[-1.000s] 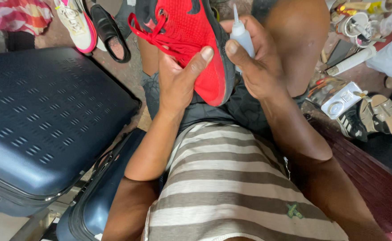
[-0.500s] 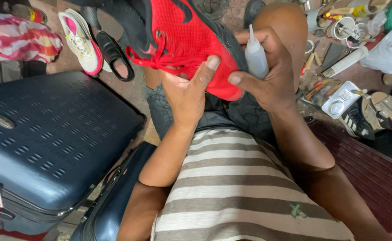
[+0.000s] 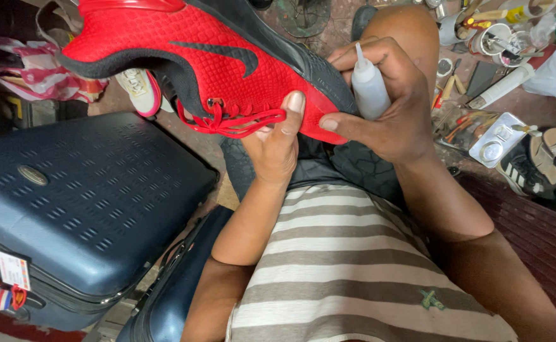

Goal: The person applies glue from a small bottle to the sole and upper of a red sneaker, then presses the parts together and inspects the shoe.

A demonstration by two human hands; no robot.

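Fingers of the left hand (image 3: 277, 142) clamp the toe of a red sneaker (image 3: 208, 63), thumb over its laces, steadying it above the lap. Beside them, the right hand (image 3: 389, 104) wraps a small white squeeze bottle (image 3: 370, 88), nozzle upward, while its thumb presses the toe edge. Sole hidden; heel cut off at the frame's edge. Below the left-hand fingers lies a blue suitcase (image 3: 82, 202).

The shoe (image 3: 214, 69) is held above the lap, the glue bottle (image 3: 370, 88) just right of it. The suitcase (image 3: 75, 209) lies left; tools (image 3: 480, 38) are scattered on the floor (image 3: 328, 25) at right.
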